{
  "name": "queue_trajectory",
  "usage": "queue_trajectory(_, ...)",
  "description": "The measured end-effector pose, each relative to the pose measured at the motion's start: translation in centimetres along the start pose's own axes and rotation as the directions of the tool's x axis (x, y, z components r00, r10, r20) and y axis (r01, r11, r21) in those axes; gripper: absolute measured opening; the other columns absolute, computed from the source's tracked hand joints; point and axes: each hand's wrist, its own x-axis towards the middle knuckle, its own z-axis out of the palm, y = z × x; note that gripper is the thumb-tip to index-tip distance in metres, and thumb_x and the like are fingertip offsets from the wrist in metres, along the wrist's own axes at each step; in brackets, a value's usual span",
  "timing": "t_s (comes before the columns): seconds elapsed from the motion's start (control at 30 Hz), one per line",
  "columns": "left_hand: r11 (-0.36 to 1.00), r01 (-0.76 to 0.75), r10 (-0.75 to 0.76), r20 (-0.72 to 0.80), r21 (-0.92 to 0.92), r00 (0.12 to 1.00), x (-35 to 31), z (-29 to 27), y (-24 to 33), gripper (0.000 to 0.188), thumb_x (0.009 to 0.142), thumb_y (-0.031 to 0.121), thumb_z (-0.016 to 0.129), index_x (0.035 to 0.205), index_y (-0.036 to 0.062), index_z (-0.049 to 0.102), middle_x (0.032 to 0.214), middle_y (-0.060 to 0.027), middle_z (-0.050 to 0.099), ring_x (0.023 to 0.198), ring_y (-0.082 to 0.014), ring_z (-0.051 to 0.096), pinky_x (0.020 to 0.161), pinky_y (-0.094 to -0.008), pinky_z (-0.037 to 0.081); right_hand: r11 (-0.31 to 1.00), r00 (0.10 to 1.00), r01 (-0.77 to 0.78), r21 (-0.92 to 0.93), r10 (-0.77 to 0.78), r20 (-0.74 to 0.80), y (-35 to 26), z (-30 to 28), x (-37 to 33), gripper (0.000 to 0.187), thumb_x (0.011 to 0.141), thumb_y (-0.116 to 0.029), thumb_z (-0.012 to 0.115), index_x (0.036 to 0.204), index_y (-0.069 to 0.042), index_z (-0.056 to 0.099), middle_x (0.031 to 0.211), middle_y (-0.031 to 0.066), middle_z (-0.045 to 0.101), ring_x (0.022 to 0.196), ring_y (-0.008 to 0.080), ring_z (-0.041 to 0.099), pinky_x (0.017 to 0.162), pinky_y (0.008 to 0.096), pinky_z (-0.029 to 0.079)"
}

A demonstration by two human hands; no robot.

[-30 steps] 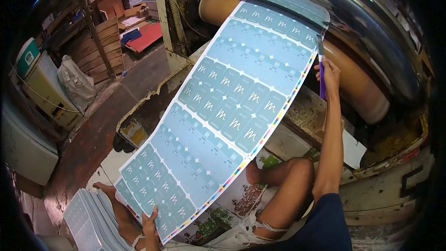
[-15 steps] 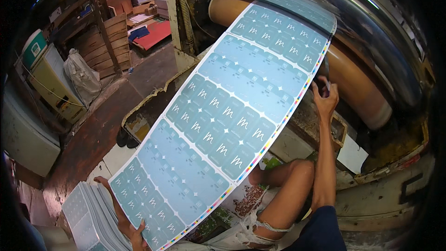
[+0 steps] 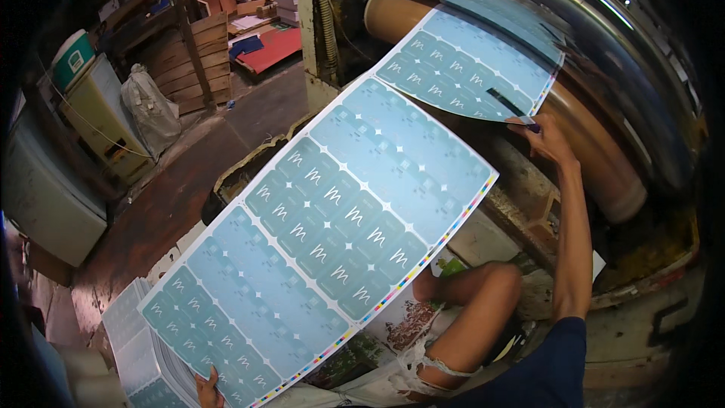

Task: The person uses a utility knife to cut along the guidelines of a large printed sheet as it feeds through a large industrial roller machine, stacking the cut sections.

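A long printed sheet (image 3: 325,227), teal and pale blue with white script marks, slants from my lap up toward the rollers. My left hand (image 3: 209,391) grips its lower edge, thumb on top; the other fingers are hidden beneath. A second stretch of laminated sheet (image 3: 438,68) hangs from the shiny metal roller (image 3: 634,53), its lower edge parted from the long sheet on the right. Whether they still join at the left corner, I cannot tell. My right hand (image 3: 550,140) is closed at that hanging edge, around a small dark purple tool (image 3: 535,128). A dark strip shows just above it.
A brown roll (image 3: 596,143) sits under the metal roller. Left of my legs stands a stack of printed sheets (image 3: 143,355). Farther left are a white sack (image 3: 147,109), a cooler jug (image 3: 73,59) and a red board (image 3: 270,49). My bare knee (image 3: 491,287) is below the long sheet.
The sheet was one continuous strip; now it has parted across near the rollers. The long piece has moved down and left. My right hand has come up to the hanging edge.
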Motion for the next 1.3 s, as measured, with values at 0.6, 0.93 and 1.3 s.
queue_trajectory(0.6, 0.913, -0.065, 0.12, -0.115, 0.403, 0.986, 7.8, 11.3, 13.5, 0.038, 0.087, 0.0, 0.067, 0.121, -0.0015, 0.05, 0.106, -0.0083, 0.063, 0.081, -0.0171, 0.061, 0.066, -0.0294, 0.052, 0.927, 0.985, 0.022, 0.374, 0.044, -0.168, -4.4, 7.2, -2.5, 0.031, 0.083, -0.003, 0.055, 0.109, -0.005, 0.07, 0.079, 0.0121, 0.072, 0.045, 0.0121, 0.058, 0.045, 0.0278, 0.05)
queue_trajectory(0.93, 0.477, 0.079, 0.253, -0.223, 0.876, 0.941, 12.5, 3.3, 14.0, 0.1, 0.062, 0.024, 0.091, 0.142, -0.0014, 0.036, 0.133, -0.0284, 0.049, 0.11, -0.0299, 0.059, 0.096, -0.0386, 0.046, 0.883, 1.0, -0.027, 0.469, 0.019, 0.022, -13.0, 1.5, -5.8, 0.027, 0.086, -0.024, 0.069, 0.078, 0.002, 0.07, 0.047, 0.0027, 0.05, 0.038, 0.0106, 0.05, 0.038, 0.0286, 0.04)
queue_trajectory(1.3, -0.078, 0.082, 0.145, -0.07, 0.994, 0.987, 1.8, 14.8, 8.9, 0.166, 0.041, 0.023, 0.097, 0.142, 0.0208, -0.035, 0.147, -0.0362, -0.022, 0.113, -0.0453, 0.056, 0.093, -0.0429, 0.053, 0.934, 0.955, -0.064, 0.35, -0.045, 0.294, -15.8, -0.8, -7.8, 0.043, 0.077, -0.03, 0.078, 0.057, 0.003, 0.06, 0.041, 0.002, 0.046, 0.034, 0.0113, 0.047, 0.034, 0.0282, 0.036)
